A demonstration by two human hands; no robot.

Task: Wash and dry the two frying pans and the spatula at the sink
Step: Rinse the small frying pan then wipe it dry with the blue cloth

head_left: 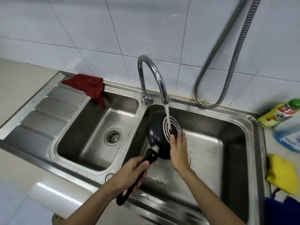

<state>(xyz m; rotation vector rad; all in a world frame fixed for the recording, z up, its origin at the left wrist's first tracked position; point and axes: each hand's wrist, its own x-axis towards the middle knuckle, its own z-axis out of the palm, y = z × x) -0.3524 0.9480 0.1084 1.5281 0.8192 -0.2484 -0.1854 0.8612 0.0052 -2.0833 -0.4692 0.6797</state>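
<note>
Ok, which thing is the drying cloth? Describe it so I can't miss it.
Start at the steel double sink and go to its left basin. At that basin's back left corner, by the tiled wall, a dark red cloth lies crumpled on the rim, one corner hanging into the basin. It is the only red thing there.

Both forearms enter from the bottom edge and are bare as far as they can be seen, with no sleeve or cuff reaching them. The left hand (131,172) and the right hand (178,150) are ungloved, without ring, watch or bracelet. The fingernails are short and unpainted.
</note>
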